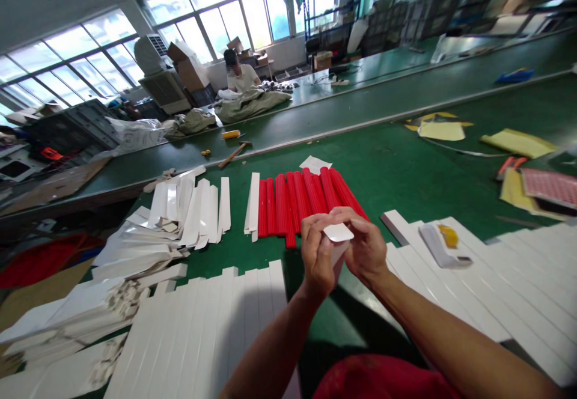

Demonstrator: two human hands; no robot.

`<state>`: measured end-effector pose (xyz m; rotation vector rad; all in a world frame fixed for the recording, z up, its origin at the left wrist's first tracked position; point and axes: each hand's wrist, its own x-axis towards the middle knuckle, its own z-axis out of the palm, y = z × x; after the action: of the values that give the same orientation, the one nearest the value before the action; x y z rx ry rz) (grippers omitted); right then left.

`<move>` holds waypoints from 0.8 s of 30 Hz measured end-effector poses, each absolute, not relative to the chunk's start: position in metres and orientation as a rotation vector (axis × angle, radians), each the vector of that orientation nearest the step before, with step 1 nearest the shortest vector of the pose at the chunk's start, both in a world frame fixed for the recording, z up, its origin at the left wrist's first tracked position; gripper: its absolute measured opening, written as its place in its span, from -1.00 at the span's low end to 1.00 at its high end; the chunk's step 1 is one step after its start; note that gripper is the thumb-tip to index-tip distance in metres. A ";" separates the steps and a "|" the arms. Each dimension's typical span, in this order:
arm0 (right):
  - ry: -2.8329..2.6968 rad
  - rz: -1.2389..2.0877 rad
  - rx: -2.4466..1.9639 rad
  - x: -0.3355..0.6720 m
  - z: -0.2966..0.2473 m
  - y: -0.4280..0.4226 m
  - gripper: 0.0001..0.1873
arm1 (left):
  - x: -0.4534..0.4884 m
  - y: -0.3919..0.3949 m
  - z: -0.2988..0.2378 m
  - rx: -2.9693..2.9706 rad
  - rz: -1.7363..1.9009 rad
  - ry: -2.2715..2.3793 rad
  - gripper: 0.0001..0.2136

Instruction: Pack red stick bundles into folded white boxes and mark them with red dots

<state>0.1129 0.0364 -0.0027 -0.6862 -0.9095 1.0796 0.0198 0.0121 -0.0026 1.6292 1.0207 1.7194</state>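
Note:
Both my hands meet over the green table (396,170), holding a narrow white paper box (338,234) upright between them. My left hand (315,255) is closed around its left side, thumb and fingers pinching near the open end flap. My right hand (367,246) is closed on the right side, fingertips pressing the flap. Just beyond the hands lies a row of red sticks (302,197) side by side.
Finished white boxes lie in rows at the near left (202,333) and right (496,279). Flat white box blanks (180,213) are piled at the left. A tape dispenser (444,246) rests on the right rows. Yellow sheets (518,142) lie far right. A person (241,74) sits at a far table.

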 end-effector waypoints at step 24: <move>-1.783 0.555 -0.914 0.113 -0.025 0.019 -0.26 | -0.035 0.018 0.060 2.696 1.065 1.245 -0.72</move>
<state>0.1125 0.0188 -0.0253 -0.9142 -1.7832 0.5552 -0.0350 0.0176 0.0598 2.6963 1.2447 1.0648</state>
